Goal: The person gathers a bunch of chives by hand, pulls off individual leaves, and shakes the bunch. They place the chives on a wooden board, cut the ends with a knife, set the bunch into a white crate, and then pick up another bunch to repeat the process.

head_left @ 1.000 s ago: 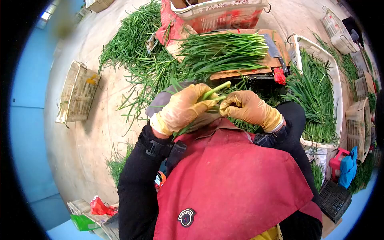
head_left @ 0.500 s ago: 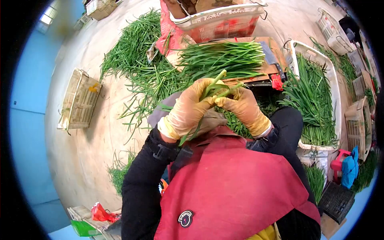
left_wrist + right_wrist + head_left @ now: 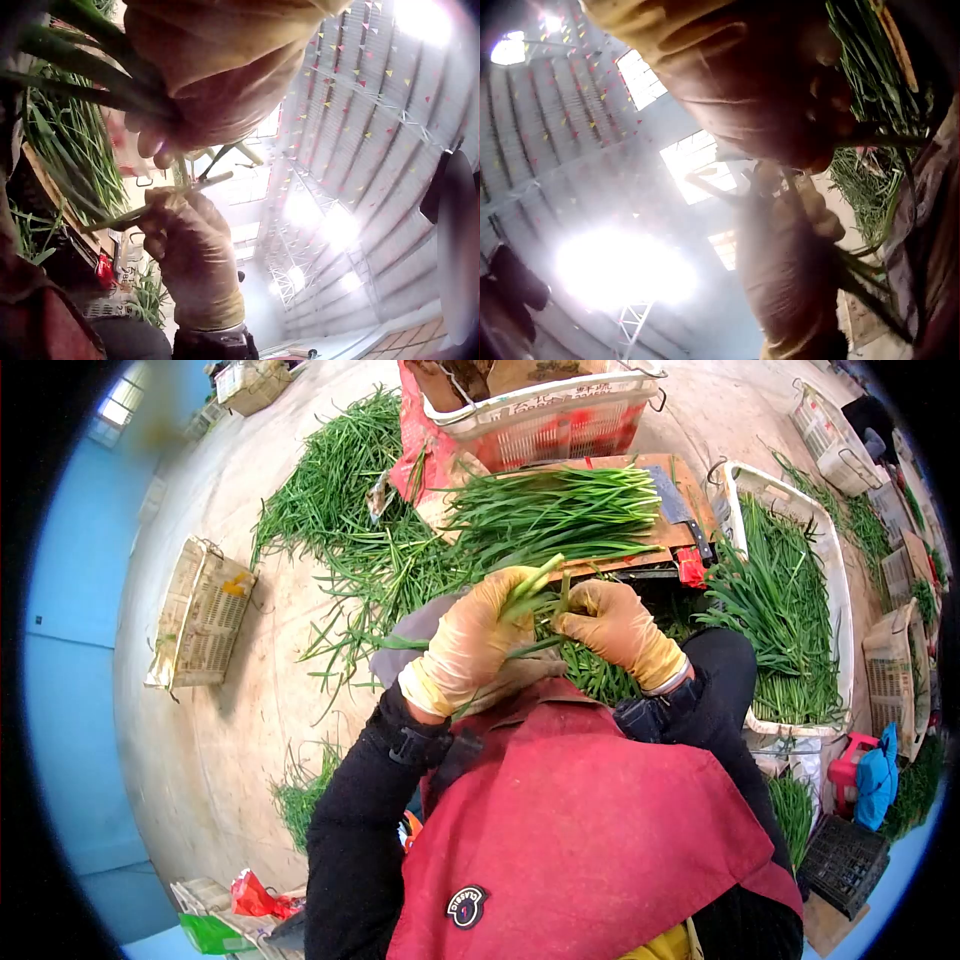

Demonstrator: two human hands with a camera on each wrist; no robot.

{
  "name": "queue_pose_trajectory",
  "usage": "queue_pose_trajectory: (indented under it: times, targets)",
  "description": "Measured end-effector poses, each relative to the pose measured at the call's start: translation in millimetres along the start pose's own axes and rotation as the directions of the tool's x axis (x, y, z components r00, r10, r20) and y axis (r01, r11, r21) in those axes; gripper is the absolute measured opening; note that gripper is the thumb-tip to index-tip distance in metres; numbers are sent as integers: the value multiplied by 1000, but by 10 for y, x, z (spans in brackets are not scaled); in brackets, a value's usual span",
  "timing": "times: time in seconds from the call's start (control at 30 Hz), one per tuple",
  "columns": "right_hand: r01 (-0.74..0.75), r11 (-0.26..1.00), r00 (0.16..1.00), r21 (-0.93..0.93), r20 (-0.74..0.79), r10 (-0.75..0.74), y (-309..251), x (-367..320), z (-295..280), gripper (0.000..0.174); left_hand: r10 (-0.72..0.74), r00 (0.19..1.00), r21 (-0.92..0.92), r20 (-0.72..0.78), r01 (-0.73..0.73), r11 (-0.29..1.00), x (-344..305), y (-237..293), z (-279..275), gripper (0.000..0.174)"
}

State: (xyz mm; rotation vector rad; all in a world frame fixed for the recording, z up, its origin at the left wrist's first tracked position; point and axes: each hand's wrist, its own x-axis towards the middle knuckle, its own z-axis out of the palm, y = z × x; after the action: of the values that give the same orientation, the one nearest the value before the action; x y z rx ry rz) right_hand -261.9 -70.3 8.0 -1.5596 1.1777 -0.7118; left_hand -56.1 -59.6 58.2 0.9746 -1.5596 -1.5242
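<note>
My left hand (image 3: pixel 470 645), in a yellowish glove, grips a few garlic chives (image 3: pixel 537 577), their pale stem ends jutting up past the fingers and leaves trailing below. Just to its right, my gloved right hand (image 3: pixel 612 628) pinches a single garlic chive stalk (image 3: pixel 219 178) between thumb and fingers. The left wrist view shows dark green leaves (image 3: pixel 71 60) running back from the left hand. Glare in the right wrist view washes out part of the fingers. Ahead, a neat bundle of garlic chives (image 3: pixel 560 510) lies on a wooden board (image 3: pixel 690 490).
A cleaver (image 3: pixel 672 495) lies on the board beside a red bundle (image 3: pixel 691 566). At right stands a white crate (image 3: pixel 845 610) of garlic chives. Loose greens (image 3: pixel 330 490) spread over the floor ahead left, with an upright crate (image 3: pixel 205 615) beyond. Another crate (image 3: pixel 560 430) stands behind the board.
The hands came together over the stalks half a second ago, then drew slightly apart, the right hand moving right with a stalk. The head view tilted a little.
</note>
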Motion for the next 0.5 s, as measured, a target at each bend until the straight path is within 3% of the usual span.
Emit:
queue_pose_trajectory:
  times: [0.1, 0.13, 0.23, 0.3, 0.33, 0.37, 0.4, 0.43, 0.47, 0.5]
  targets:
    - [124, 902, 972, -414, -134, -195, 73, -33, -162, 19, -28, 999, 152, -38, 33, 988, -7, -114, -98, 40]
    - [126, 895, 942, -429, -232, -244, 135, -49, -201, 21, -30, 999, 83, -34, 32, 996, -13, -153, -144, 39]
    - [-84, 953, 942, -291, -335, -20, 355, -118, -394, 21, -143, 986, -119, -91, 131, 984, -67, -51, -206, 37]
    - [115, 807, 993, -579, 74, -88, 706, -140, -485, 32, -158, 985, -191, -70, 143, 971, -62, -76, -223, 34]
    - [188, 860, 951, -474, 305, -39, 702, -214, -467, 35, -162, 985, -218, -56, 146, 965, -52, -82, -199, 33]
    - [223, 786, 911, -577, 411, 43, 775, -251, -397, 37, -162, 986, -245, -37, 148, 958, -36, -81, -178, 33]
    - [123, 881, 923, -457, 379, 68, 632, -283, -375, 40, -234, 972, -251, -12, 224, 942, -17, -67, -161, 32]
    - [32, 945, 933, -325, 348, 88, 451, -271, -345, 45, -198, 980, -205, -23, 189, 960, -7, -72, -106, 33]
    - [-6, 1000, 965, 24, 264, 0, 441, -241, -267, 45, -160, 987, -134, -16, 156, 979, 4, -137, -77, 32]
    - [-3, 926, 985, 377, 161, -62, 430, -174, -205, 46, -126, 992, -61, -7, 125, 990, 12, -181, -47, 32]
